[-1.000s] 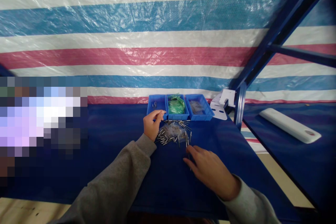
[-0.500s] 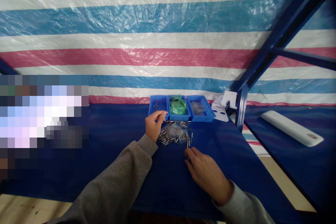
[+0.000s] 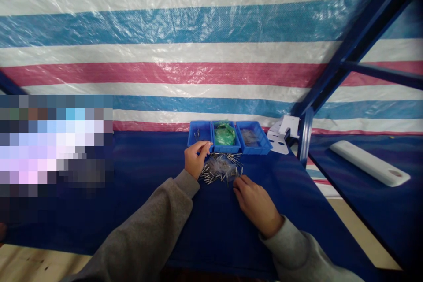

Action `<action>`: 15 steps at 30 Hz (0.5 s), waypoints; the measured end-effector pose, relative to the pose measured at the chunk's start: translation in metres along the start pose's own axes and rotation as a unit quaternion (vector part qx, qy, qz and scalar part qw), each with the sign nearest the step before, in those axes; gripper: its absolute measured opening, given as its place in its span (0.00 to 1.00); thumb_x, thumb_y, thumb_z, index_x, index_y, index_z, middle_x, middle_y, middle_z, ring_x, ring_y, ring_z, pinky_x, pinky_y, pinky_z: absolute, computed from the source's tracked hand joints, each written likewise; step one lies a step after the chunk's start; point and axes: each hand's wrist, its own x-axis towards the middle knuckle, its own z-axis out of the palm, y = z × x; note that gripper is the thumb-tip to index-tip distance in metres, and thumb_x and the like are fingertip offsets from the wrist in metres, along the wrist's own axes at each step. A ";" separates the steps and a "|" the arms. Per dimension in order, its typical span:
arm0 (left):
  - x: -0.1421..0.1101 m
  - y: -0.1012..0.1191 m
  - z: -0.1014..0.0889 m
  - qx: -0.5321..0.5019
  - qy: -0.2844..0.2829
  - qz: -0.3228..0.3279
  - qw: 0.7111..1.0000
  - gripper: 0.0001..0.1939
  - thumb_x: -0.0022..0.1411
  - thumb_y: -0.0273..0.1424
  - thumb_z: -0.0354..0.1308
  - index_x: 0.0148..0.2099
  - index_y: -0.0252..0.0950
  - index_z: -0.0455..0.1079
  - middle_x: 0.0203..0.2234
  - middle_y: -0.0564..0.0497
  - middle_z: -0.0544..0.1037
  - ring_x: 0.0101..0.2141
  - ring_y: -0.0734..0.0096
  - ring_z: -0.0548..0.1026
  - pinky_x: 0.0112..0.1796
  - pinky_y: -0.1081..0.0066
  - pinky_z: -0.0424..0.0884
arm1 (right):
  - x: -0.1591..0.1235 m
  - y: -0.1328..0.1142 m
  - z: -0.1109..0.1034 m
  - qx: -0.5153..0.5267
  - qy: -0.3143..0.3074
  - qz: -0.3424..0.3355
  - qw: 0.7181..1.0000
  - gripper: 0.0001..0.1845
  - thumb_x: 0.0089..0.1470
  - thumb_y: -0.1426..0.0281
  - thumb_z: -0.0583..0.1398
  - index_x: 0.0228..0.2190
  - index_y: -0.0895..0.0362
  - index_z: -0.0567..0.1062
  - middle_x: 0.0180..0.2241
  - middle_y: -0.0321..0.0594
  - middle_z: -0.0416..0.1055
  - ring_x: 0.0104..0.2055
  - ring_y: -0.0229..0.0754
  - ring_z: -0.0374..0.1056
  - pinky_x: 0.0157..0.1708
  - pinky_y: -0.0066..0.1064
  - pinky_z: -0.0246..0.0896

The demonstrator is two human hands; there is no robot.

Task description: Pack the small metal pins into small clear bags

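My left hand (image 3: 195, 158) is closed in a pinch just in front of the left blue bin; whatever its fingertips hold is too small to make out. To its right lies a pile of thin silver pins (image 3: 208, 175) that look like blind rivets, spread around and under a clear plastic bag (image 3: 222, 165). My right hand (image 3: 254, 202) rests at the near right edge of this pile. Its fingers are curled together, and their tips hide anything between them.
Three blue bins stand behind the pile: the left bin (image 3: 190, 137) has a few pins, the middle bin (image 3: 228, 149) a green bag (image 3: 224, 133), the right bin (image 3: 259, 150) clear bags. White cut-out sheets (image 3: 279, 141) lean by the blue post (image 3: 304, 136). A long white piece (image 3: 368, 163) lies farther right.
My right hand has moved slightly forward to the pile's edge, its fingers now covering the pins that showed ahead of them. My left hand keeps its pinch in nearly the same place.
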 end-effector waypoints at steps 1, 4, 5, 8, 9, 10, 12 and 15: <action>0.000 0.000 0.000 0.004 0.000 0.003 1.000 0.14 0.60 0.37 0.50 0.37 0.33 0.72 0.22 0.52 0.73 0.24 0.75 0.70 0.27 0.76 0.66 | 0.002 0.000 0.000 0.005 0.002 -0.005 1.000 0.08 0.55 0.75 0.50 0.33 0.57 0.68 0.35 0.41 0.68 0.32 0.38 0.67 0.29 0.28 0.56; 0.000 0.002 0.000 0.018 -0.009 0.028 0.999 0.13 0.60 0.36 0.50 0.36 0.34 0.73 0.27 0.50 0.75 0.26 0.75 0.71 0.29 0.75 0.67 | 0.005 0.000 0.000 0.021 0.012 -0.013 1.000 0.07 0.55 0.74 0.51 0.33 0.56 0.68 0.35 0.40 0.68 0.31 0.38 0.67 0.29 0.28 0.56; 0.000 0.002 0.000 0.020 -0.016 0.037 0.999 0.13 0.61 0.35 0.50 0.36 0.34 0.73 0.29 0.50 0.75 0.27 0.74 0.71 0.30 0.75 0.67 | 0.005 0.001 0.001 0.025 0.018 -0.016 0.999 0.06 0.55 0.73 0.51 0.32 0.56 0.69 0.35 0.40 0.68 0.31 0.38 0.67 0.29 0.28 0.56; 0.000 0.001 0.001 0.017 -0.029 0.052 0.998 0.12 0.60 0.35 0.51 0.36 0.35 0.73 0.31 0.49 0.75 0.28 0.74 0.72 0.30 0.75 0.67 | 0.005 0.004 -0.001 0.041 0.047 -0.025 0.998 0.06 0.54 0.72 0.52 0.30 0.56 0.69 0.33 0.39 0.68 0.31 0.38 0.66 0.30 0.28 0.56; 0.000 0.000 0.002 0.013 -0.027 0.049 0.998 0.11 0.60 0.35 0.52 0.36 0.34 0.73 0.30 0.49 0.76 0.28 0.74 0.72 0.30 0.75 0.68 | 0.007 0.005 -0.004 0.049 0.062 -0.027 0.996 0.06 0.54 0.72 0.52 0.30 0.56 0.69 0.32 0.39 0.68 0.31 0.38 0.66 0.30 0.28 0.56; 0.000 -0.001 0.002 0.006 -0.022 0.042 0.999 0.11 0.59 0.34 0.52 0.36 0.34 0.73 0.29 0.49 0.76 0.27 0.74 0.72 0.30 0.75 0.68 | 0.010 0.007 -0.008 0.060 0.081 -0.027 0.995 0.07 0.54 0.72 0.52 0.29 0.56 0.69 0.31 0.39 0.68 0.31 0.38 0.66 0.30 0.27 0.55; -0.001 -0.004 0.004 -0.014 -0.014 0.020 1.000 0.10 0.58 0.34 0.53 0.36 0.33 0.72 0.26 0.50 0.76 0.24 0.75 0.71 0.29 0.75 0.68 | 0.022 0.012 -0.020 0.082 0.125 -0.030 0.988 0.07 0.54 0.71 0.52 0.29 0.56 0.70 0.28 0.38 0.69 0.30 0.38 0.66 0.30 0.27 0.55; -0.002 -0.007 0.008 -0.057 -0.017 -0.015 0.998 0.10 0.57 0.35 0.54 0.36 0.33 0.70 0.22 0.52 0.74 0.21 0.77 0.70 0.26 0.76 0.68 | 0.050 0.017 -0.041 0.127 0.186 -0.030 0.974 0.07 0.54 0.70 0.53 0.31 0.56 0.71 0.27 0.38 0.70 0.28 0.37 0.65 0.31 0.28 0.56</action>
